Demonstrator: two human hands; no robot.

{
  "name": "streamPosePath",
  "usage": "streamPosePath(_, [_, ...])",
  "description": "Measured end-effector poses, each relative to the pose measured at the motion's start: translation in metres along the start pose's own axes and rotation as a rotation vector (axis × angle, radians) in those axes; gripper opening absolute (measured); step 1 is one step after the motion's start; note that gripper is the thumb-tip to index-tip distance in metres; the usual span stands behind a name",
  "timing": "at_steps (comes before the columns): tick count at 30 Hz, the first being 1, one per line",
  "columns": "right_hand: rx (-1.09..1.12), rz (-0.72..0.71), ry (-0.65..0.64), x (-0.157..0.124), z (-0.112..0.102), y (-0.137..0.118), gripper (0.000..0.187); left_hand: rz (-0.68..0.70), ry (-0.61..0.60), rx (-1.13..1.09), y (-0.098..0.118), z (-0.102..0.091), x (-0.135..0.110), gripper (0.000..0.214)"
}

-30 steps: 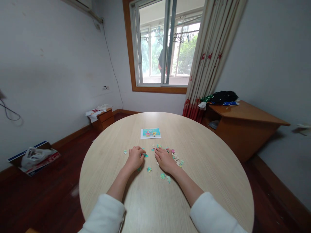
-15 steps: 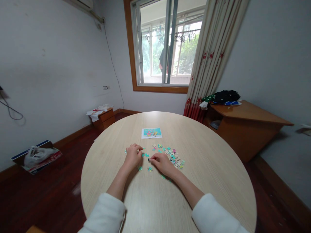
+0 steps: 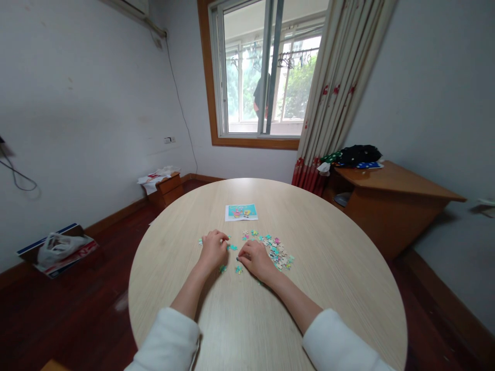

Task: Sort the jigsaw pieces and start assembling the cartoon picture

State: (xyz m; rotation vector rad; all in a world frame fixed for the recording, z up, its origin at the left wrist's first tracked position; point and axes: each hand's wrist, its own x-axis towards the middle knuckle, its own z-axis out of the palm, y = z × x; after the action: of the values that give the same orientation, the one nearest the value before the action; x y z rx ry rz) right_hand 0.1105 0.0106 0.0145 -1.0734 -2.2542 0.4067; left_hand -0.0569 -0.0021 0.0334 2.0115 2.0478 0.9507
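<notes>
On the round pale-wood worktop (image 3: pixel 332 268), centre frame, the left hand (image 3: pixel 212 249) and right hand (image 3: pixel 256 258) rest curled among scattered colourful cardboard puzzle pieces (image 3: pixel 277 250) (whether either pinches one is unclear).

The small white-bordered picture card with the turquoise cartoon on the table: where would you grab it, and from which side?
Probably its near edge or a near corner, approached from the person's side. The thin paper picture card lies flat on the round pale wooden table, so a fingertip should lift an edge before pinching. The reach passes over the scattered jigsaw pieces.
</notes>
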Motion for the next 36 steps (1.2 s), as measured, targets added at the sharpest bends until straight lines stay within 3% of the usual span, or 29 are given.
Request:
streamPosePath(6, [0.008, 0.081, 0.060, 0.001, -0.028, 0.012, 0.010, 0.058, -0.061, -0.033, 0.001, -0.001, -0.001, 0.017])
streamPosePath(12, [-0.094, 0.084, -0.201, -0.005, -0.052, 0.011, 0.015, 0.115, -0.181, -0.039, 0.012, -0.004, -0.005, 0.019])
streamPosePath(15, [-0.118, 0.068, -0.271, -0.007, -0.055, 0.007, 0.026, 0.127, -0.253, -0.013, 0.016, -0.003, -0.007, 0.024])
streamPosePath(20, [-0.087, 0.095, -0.299, -0.008, -0.055, 0.006, 0.012, 0.148, -0.335, 0.041, 0.015, -0.004, -0.007, 0.023])
streamPosePath(29, [-0.086, 0.010, -0.269, -0.009, -0.053, 0.001, 0.017, 0.115, -0.284, 0.088, 0.009, -0.006, -0.006, 0.015])
streamPosePath(36, [-0.059, 0.025, -0.224, -0.009, -0.049, 0.005, 0.020, 0.107, -0.260, 0.024, 0.012, -0.006, -0.007, 0.013])
